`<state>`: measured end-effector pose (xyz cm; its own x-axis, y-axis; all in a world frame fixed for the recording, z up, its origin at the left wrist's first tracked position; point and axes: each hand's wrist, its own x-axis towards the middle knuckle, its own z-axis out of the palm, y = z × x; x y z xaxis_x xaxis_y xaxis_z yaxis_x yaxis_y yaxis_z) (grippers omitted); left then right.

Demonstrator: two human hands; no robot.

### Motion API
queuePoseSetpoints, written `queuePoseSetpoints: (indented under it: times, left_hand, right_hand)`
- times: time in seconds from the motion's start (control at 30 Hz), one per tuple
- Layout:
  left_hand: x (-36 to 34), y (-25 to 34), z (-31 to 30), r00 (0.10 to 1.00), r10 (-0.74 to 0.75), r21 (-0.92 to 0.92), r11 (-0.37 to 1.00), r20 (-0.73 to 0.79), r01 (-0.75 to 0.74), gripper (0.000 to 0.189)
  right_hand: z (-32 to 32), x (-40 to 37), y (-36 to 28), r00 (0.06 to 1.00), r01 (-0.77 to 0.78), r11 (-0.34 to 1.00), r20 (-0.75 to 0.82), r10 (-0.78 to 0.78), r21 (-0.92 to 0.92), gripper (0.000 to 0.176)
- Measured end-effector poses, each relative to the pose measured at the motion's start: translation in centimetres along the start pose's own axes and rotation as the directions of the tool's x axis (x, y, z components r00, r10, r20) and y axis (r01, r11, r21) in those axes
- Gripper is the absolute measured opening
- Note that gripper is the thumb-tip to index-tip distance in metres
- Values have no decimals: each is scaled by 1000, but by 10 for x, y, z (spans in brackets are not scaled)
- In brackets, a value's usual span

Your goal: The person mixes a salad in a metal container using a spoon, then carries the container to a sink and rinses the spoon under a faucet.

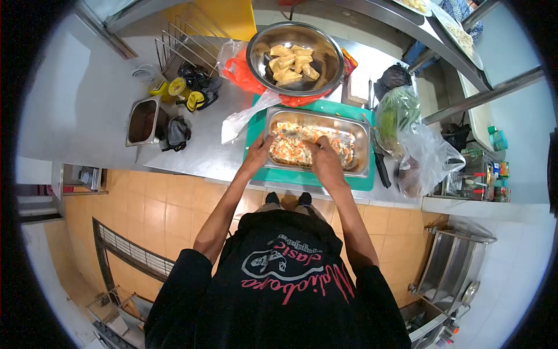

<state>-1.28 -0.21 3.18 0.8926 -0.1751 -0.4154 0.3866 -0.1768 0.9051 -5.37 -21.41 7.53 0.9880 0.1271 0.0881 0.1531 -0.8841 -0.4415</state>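
Head view shows a metal tray [365,142] on a green board [361,184] near the front edge of the desk [212,156] — probably set there for easy reach. The left hand [257,153] touches the tray's left end, likely steadying it; whether its grip closes on the rim cannot be told. The right hand [326,160] dips into the shredded mix [289,152] — whether its fingers pinch any is hidden. Behind the tray stands a bowl [332,65] of yellowish pieces [283,61], presumably kept close for use.

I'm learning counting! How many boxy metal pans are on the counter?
2: middle pan on the board, left pan on the counter, far left. More may be hidden.
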Motion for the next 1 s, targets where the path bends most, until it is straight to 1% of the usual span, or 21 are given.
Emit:
queuePoseSetpoints:
  times: [0.07, 0.1, 0.13, 0.2, 0.27, 0.3, 0.33, 0.37, 0.4, 0.47, 0.53, 0.6, 0.63, 0.67, 0.7, 0.73, 0.8, 0.87, 0.9, 0.93, 1.0]
  left_hand:
    - [-2, 0, 2, 999, 10, -3, 1000, -30, -10, 82]
    - [-2, 0, 1, 999, 11, -4, 1000, -31, -11, 82]
    - [-3, -1, 1, 999, 29, 22, 999, -35, -28, 82]
    - [-4, -4, 0, 998, 44, 46, 998, -40, -42, 82]
    - [-1, -6, 0, 998, -57, 5, 998, -37, 57, 75]
    - [3, -9, 0, 998, -51, 7, 999, -32, 51, 75]
    - [5, -15, -1, 1000, -1, 13, 1000, -23, 2, 71]
    - [8, -20, -1, 999, 50, 19, 999, -17, -49, 66]
    - [9, -20, 1, 998, 57, 19, 998, -17, -57, 66]
    - [10, -21, 2, 999, 28, -98, 995, -41, -32, 61]
    - [9, -18, 2, 998, 50, -91, 994, -33, -53, 63]
    - [4, -12, 4, 998, 54, -120, 991, -9, -55, 66]
    - [-5, 2, 5, 999, 49, -118, 992, -6, -49, 66]
    - [-15, 18, 5, 1000, -14, -108, 994, -2, 13, 69]
    - [-20, 27, 5, 997, -75, -95, 993, 3, 75, 72]
    - [-17, 21, 5, 997, -79, -89, 993, 10, 80, 72]
    - [-8, 7, 3, 1000, -12, -3, 1000, -10, 12, 77]
    - [-9, 10, 4, 1000, -5, -17, 1000, -2, 4, 79]
    - [-10, 11, 4, 1000, -1, -35, 999, 3, 1, 82]
    - [-9, 9, 3, 1000, 1, -35, 999, 5, 0, 82]
    - [-3, -2, 2, 1000, -19, -34, 999, 6, 19, 83]
  right_hand:
    - [0, -7, -2, 990, 136, 990, 32, -137, 35, 40]
    - [-6, -9, -2, 995, 59, 998, 80, -61, 25, 40]
    - [-10, -8, 5, 994, 62, 998, 84, -64, 24, 40]
    - [-19, -3, 15, 998, 51, 998, 31, -50, -36, 39]
    - [-23, 3, 11, 999, 36, 999, -14, -37, -23, 38]
    - [-20, 7, 9, 1000, 21, 1000, -14, -21, 0, 42]
    - [-19, 10, 5, 1000, 7, 1000, -12, -7, 22, 46]
    - [-17, 10, -2, 999, -8, 1000, 41, 8, -7, 45]
    - [-14, 8, 1, 999, -5, 1000, 35, 5, -9, 45]
    - [-1, 3, 10, 992, 54, 998, 116, -58, 40, 43]
    - [-13, 1, 16, 993, 62, 998, 100, -60, -11, 45]
    - [-28, -1, 20, 997, -12, 998, 76, 8, 57, 46]
    - [-32, 0, 18, 999, -4, 999, 32, 3, 51, 45]
    - [-30, 2, 15, 999, -12, 998, 35, 10, 57, 45]
    - [-26, 5, 9, 1000, 21, 999, 0, -21, 46, 46]
    - [-24, 8, 2, 998, 55, 998, -38, -54, 31, 46]
    - [-15, 16, -12, 1000, 29, 999, -11, -28, 18, 47]
    - [3, 24, -16, 999, 39, 998, -7, -38, 45, 48]
    - [5, 25, -17, 995, 79, 995, 48, -82, 65, 48]
    - [5, 22, -15, 996, 78, 995, 46, -81, 64, 48]
    - [-3, 13, -8, 990, 81, 997, 117, -82, 15, 46]
